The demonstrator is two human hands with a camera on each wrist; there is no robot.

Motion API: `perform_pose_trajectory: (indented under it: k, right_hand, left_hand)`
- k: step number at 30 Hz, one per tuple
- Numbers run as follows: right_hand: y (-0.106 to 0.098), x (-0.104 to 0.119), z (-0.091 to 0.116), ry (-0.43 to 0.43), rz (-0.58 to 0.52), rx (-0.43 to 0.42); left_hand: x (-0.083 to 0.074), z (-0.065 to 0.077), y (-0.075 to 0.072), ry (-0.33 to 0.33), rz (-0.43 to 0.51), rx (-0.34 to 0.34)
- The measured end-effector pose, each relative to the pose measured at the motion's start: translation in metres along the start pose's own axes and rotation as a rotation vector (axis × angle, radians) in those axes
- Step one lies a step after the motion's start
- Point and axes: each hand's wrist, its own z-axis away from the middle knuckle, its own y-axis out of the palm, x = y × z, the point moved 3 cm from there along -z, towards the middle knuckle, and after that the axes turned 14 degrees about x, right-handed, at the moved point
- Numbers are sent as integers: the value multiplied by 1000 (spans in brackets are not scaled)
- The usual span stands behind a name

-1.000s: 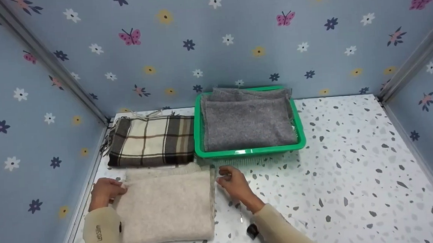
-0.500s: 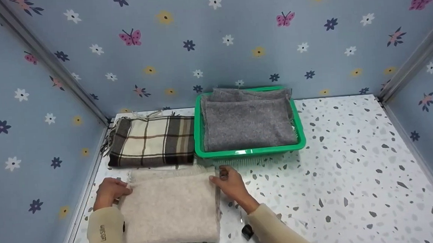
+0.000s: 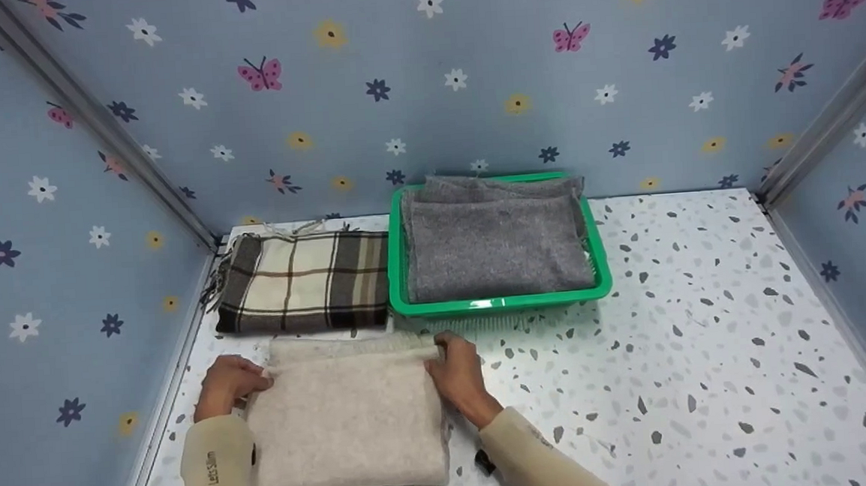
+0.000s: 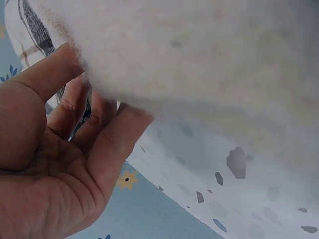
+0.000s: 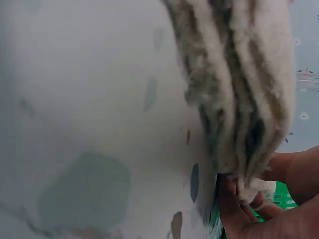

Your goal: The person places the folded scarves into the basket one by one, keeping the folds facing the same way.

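At the far left, a blue flower-patterned wall panel [image 3: 67,288] bounds the speckled worktop [image 3: 695,347], leaving only a narrow strip beside the person's left hand [image 3: 230,385]. That hand pinches the far left corner of a folded beige fleecy cloth [image 3: 350,428], thumb above, with other fingers tucked at its underside in the left wrist view. Behind it, a folded plaid scarf [image 3: 304,281] fills the back left corner, its fringe hanging toward the left wall panel and its near edge just beyond the beige cloth. The cloth lies at the front left of the worktop, its far edge stretching between both hands. At its far right corner, the right hand [image 3: 457,371] has thumb and fingers clamped on the fabric; the right wrist view shows the layers stacked along that side. Just beyond this hand sits a green plastic basket [image 3: 542,299], near the back wall, with folded gray cloth [image 3: 501,248] inside that reaches over the back rim. Rightward, a broad stretch of worktop runs to the right wall panel [image 3: 861,172].
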Motion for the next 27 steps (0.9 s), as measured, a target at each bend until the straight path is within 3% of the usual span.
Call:
perform_pose_trajectory:
  k: [15, 27]
  right_hand:
    - [-2, 1, -1, -61, 146, -47]
    - [-11, -5, 2, -40, 139, -17]
  left_hand:
    - [-6, 2, 9, 33, -79, -46]
    - [-10, 2, 19, 52, -73, -42]
